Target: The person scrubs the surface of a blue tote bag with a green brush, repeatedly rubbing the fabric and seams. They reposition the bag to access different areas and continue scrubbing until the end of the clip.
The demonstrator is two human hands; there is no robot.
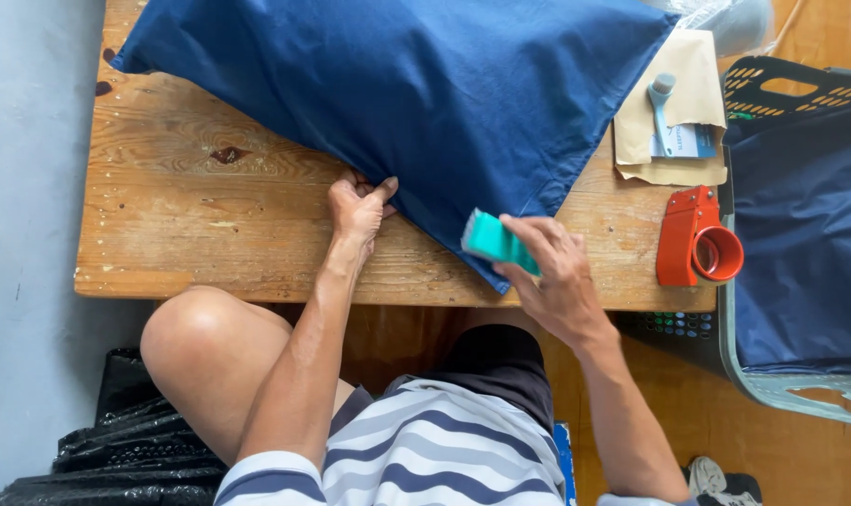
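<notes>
A large dark blue pillow [416, 89] lies across a low wooden table [201, 215]. My left hand [358, 208] pinches the pillow's near edge against the tabletop, fingers closed on the fabric. My right hand [549, 272] grips a teal brush-like tool [494, 242] and holds it against the pillow's lower right corner. My bare knee [210, 347] and striped shirt show below the table.
An orange tape dispenser [695, 239] sits at the table's right edge. Behind it lie a brown paper envelope [679, 103] with a small blue-handled tool [660, 98]. A plastic basket [800, 234] holding dark blue cloth stands to the right. Black plastic bags [116, 440] lie on the floor at the lower left.
</notes>
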